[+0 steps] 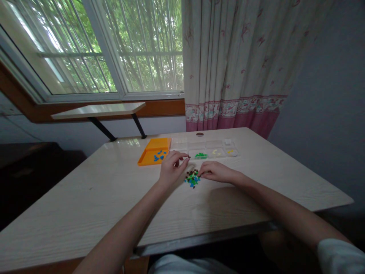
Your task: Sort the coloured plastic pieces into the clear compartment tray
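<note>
A small heap of mixed coloured bits (192, 178), blue, green and dark brown, lies on the pale wooden table (99, 198). My left hand (171, 167) hovers just left of the heap, fingers pinched on a tiny dark bit near the clear tray. My right hand (215, 172) rests on the table right of the heap, fingers curled with the tips touching its edge. Behind them stand an orange tray (154, 150) with blue bits and a clear compartment box (212, 149) with green bits (201, 155) and yellow bits.
A small dark round object (200, 134) lies near the table's far edge. A shelf on black brackets (98, 110) juts out below the window. A pink-hemmed curtain (234, 76) hangs at the back right. A dark cabinet stands at left.
</note>
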